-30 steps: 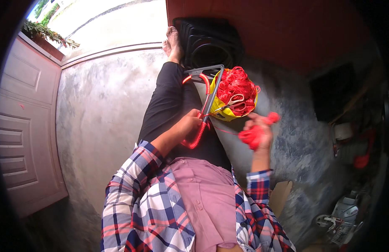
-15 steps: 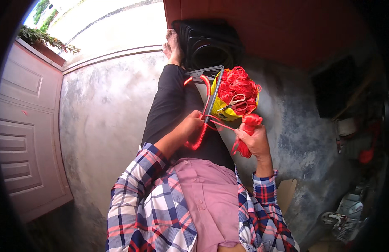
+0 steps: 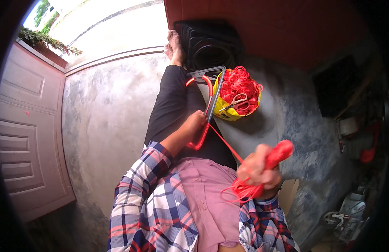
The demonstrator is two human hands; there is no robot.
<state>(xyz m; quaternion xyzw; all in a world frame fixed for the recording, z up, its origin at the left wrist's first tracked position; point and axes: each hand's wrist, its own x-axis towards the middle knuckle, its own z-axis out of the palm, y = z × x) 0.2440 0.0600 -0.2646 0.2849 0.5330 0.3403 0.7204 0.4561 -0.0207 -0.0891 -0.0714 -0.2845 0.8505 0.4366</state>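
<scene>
A grey metal frame (image 3: 218,89) with rounded corners lies over my legs. Tight coils of red cord cover part of it, bending round near my lap. My left hand (image 3: 195,124) is closed round the frame beside the wrapped stretch. From there a taut red strand (image 3: 227,145) runs to my right hand (image 3: 258,169), blurred by motion and wrapped round a bundle of red cord (image 3: 281,153). Loose loops of that bundle hang below the fist. Beyond my hands, a yellow bag (image 3: 232,116) holds a heap of red cord (image 3: 240,82), with scissors (image 3: 240,101) lying on it.
Several black frames (image 3: 211,46) are stacked by my bare foot against a dark red surface. A panelled door (image 3: 28,126) stands at the left, next to a bright doorway. On the right are a small wheeled thing (image 3: 350,212) and a piece of cardboard (image 3: 289,195).
My right hand has moved down and to the right with the cord bundle, drawing the strand out longer. My left hand stays on the frame.
</scene>
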